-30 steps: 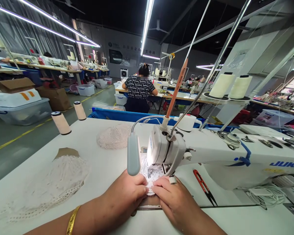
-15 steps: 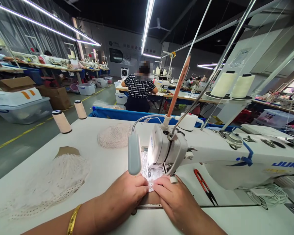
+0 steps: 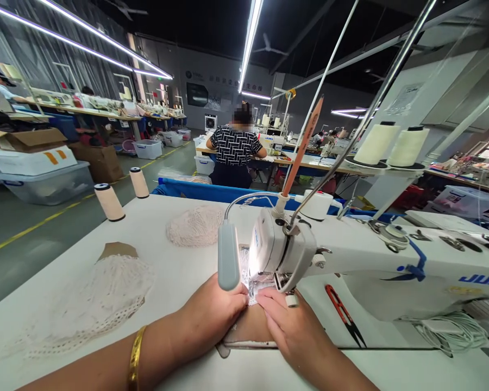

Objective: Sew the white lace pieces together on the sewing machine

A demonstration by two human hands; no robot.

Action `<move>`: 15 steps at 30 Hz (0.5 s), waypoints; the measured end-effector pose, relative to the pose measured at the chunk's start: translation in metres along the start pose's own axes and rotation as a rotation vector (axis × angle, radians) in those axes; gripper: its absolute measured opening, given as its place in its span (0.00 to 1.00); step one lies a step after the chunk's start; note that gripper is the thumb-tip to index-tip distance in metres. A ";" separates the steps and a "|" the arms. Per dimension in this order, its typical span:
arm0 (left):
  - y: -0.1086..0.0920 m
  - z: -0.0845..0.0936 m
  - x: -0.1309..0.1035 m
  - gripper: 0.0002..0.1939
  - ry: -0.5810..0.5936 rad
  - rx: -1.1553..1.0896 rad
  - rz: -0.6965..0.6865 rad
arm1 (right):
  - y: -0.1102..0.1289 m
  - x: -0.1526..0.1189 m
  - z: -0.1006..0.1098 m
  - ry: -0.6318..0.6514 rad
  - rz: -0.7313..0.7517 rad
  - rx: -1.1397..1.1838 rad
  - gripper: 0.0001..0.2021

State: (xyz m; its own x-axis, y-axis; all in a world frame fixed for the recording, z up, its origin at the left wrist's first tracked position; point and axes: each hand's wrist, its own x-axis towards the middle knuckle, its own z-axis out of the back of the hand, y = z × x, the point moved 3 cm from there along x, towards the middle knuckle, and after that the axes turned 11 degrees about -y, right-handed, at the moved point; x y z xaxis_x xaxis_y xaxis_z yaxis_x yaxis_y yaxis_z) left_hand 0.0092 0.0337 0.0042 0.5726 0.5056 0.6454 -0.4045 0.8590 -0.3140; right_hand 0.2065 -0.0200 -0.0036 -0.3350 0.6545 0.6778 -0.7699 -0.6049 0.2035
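White lace (image 3: 252,299) lies under the needle area of a white sewing machine (image 3: 264,239), lit by its lamp. My left hand (image 3: 215,308) pinches the lace's left edge, thumb and fingers pressed together. On the other edge, my right hand (image 3: 290,321) holds the lace with closed fingers, close to the machine's presser area. Both sets of fingertips are just in front of the needle, which I cannot make out. Below the lace, a brown plate (image 3: 250,327) shows between my hands. A grey lamp head (image 3: 228,258) hangs above my left hand.
Red-handled thread snips (image 3: 344,312) lie right of my right hand. Gathered lace (image 3: 101,293) and a lace bundle (image 3: 193,225) rest on the left tabletop. Two thread cones, one nearer (image 3: 110,203), stand at the far-left edge. A co-worker (image 3: 234,146) sits ahead.
Both hands have moved slightly forward toward the needle, and less lace shows in front of it. More of the brown plate is exposed. The whole view has shifted a little.
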 end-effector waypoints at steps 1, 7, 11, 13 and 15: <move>0.002 -0.001 0.001 0.12 0.002 -0.033 0.035 | 0.001 0.002 0.001 -0.011 -0.002 0.002 0.20; 0.009 -0.004 0.001 0.12 0.014 -0.121 0.124 | 0.002 0.007 0.003 -0.064 -0.028 0.018 0.23; 0.006 -0.002 0.001 0.12 0.003 -0.125 0.129 | 0.001 0.007 0.001 -0.043 -0.046 0.020 0.23; 0.005 -0.001 0.001 0.11 -0.011 -0.113 0.121 | 0.000 0.007 0.000 -0.040 -0.048 0.025 0.23; 0.005 -0.001 0.000 0.12 -0.010 -0.090 0.098 | 0.001 0.006 0.001 -0.047 -0.048 0.023 0.23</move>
State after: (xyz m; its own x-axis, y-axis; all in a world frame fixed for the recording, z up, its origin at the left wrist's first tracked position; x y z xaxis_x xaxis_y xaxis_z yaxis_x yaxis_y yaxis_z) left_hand 0.0074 0.0382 0.0018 0.5264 0.5866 0.6154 -0.3919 0.8098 -0.4367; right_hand 0.2044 -0.0169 0.0011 -0.2717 0.6617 0.6988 -0.7715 -0.5839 0.2529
